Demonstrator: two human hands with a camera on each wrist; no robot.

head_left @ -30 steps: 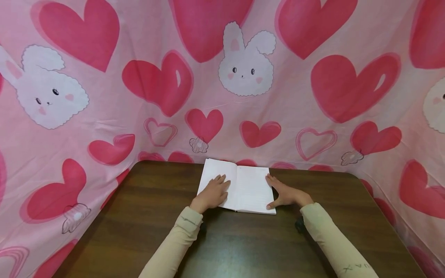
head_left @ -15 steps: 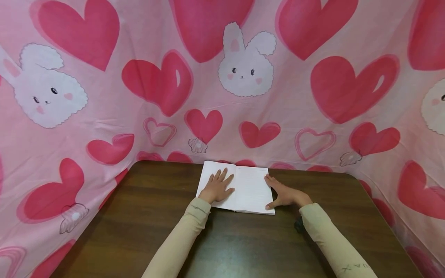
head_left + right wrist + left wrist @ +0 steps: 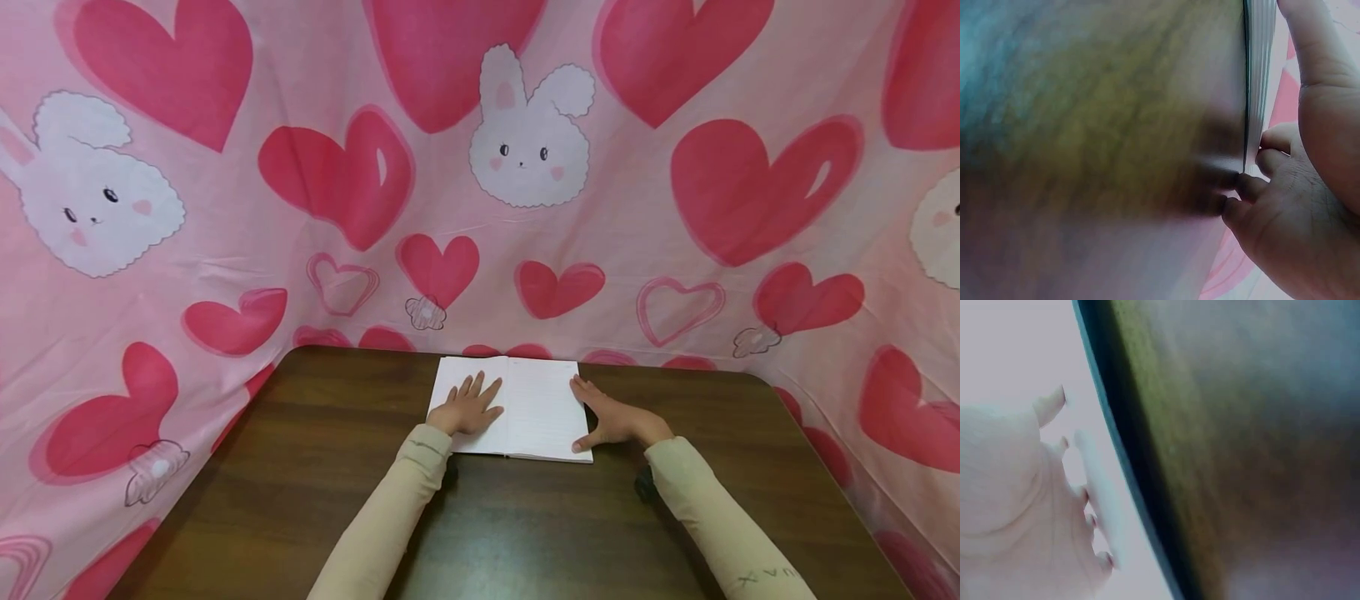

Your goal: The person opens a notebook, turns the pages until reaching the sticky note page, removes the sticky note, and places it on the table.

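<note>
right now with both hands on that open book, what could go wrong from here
The left hand lies flat on the left page only, so the open book might skid on the smooth table if pushed sideways. The right hand sits at the right page edge, thumb at the near corner; a hasty lift there could crease or tear a sheet. The book lies close to the far table edge against the cloth, leaving little room.

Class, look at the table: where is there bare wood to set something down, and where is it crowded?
Bare table lies left of the open book up to the heart cloth, right of the right hand to the rounded corner, and along the near edge between the sleeves. It is crowded at the far middle, where the left hand lies on the book.
</note>
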